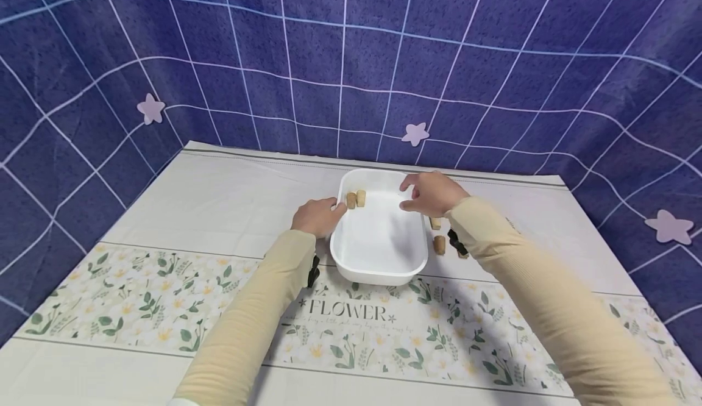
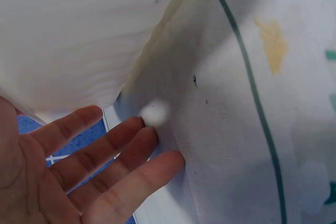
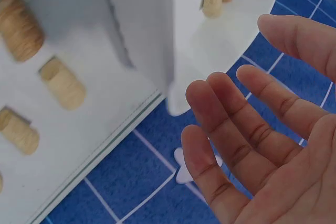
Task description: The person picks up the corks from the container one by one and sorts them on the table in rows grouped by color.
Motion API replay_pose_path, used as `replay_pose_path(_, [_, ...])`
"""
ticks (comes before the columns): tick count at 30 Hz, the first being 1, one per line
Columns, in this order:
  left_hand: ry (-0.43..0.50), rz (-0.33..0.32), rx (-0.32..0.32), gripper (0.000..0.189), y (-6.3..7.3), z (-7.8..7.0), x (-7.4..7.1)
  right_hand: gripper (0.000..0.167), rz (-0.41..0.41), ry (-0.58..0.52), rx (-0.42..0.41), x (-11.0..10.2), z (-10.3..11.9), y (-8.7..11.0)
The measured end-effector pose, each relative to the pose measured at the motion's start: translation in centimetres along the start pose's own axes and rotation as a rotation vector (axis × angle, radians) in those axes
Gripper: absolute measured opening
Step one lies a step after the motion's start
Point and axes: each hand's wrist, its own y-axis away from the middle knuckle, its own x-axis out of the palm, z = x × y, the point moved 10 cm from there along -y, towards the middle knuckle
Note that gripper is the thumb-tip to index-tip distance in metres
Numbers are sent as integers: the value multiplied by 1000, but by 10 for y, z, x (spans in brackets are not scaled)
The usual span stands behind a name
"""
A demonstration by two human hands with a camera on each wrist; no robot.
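A white rectangular tray (image 1: pixel 378 250) rests on the table. Inside it, near the far left corner, two corks stand side by side, one darker (image 1: pixel 351 200) and one paler (image 1: pixel 361 198). My left hand (image 1: pixel 319 217) is at the tray's left wall, thumb by the rim and fingers (image 2: pixel 126 182) loosely extended outside. Over the tray's right rim hangs my right hand (image 1: pixel 433 192), fingers (image 3: pixel 210 108) spread and nothing between them. Several corks lie on the table right of the tray, among them a brown one (image 3: pixel 21 27) and a pale one (image 3: pixel 63 82), partly hidden by my forearm in the head view.
A white cloth with a floral band (image 1: pixel 219 296) covers the table. Behind its far edge hangs a blue curtain (image 1: pixel 263 64) with a grid of lines and stars.
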Motion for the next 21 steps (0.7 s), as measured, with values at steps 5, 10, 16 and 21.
replay_pose_path(5, [-2, 5, -7, 59, 1, 1, 0, 42, 8, 27, -6, 7, 15, -14])
replay_pose_path(10, [-9, 4, -5, 59, -2, 2, 1, 44, 42, 39, 37, 18, 23, -26])
replay_pose_path(16, [-29, 11, -4, 59, -3, 1, 2, 45, 71, 29, 73, 30, 31, -39])
replay_pose_path(21, [-32, 4, 5, 58, -2, 1, 1, 44, 62, 26, 76, 38, 34, -47])
